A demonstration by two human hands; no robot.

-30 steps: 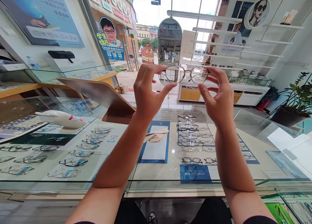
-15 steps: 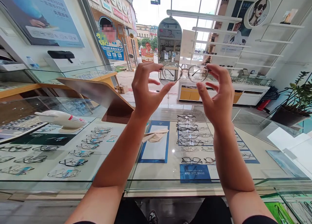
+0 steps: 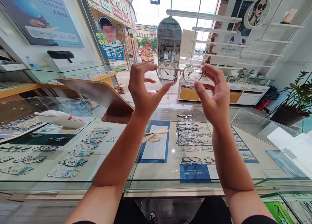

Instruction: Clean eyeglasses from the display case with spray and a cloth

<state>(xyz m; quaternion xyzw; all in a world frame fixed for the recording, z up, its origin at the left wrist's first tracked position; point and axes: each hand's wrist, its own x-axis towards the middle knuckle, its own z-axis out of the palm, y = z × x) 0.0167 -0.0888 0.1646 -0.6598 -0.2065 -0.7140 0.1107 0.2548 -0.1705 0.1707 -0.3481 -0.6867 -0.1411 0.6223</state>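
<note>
A pair of eyeglasses (image 3: pixel 179 70) with round lenses and a thin rim is held up above the glass counter, in front of a standing mirror. My left hand (image 3: pixel 146 87) pinches its left outer edge, thumb near the bottom of the left lens. At the right outer edge, my right hand (image 3: pixel 214 91) grips the frame between thumb and fingers. Below, a cream cloth (image 3: pixel 156 136) lies crumpled over a white and blue sheet (image 3: pixel 153 152) on the counter.
Rows of eyeglasses (image 3: pixel 187 128) lie in the glass display counter (image 3: pixel 168 186). At left are a white airship-shaped object (image 3: pixel 60 119) and a tilted brown board (image 3: pixel 97 94). An arched mirror (image 3: pixel 169 39) stands beyond. A potted plant (image 3: pixel 296 97) is at right.
Both hands have shifted slightly left with the eyeglasses between them. The cloth and the things on the counter stay in place.
</note>
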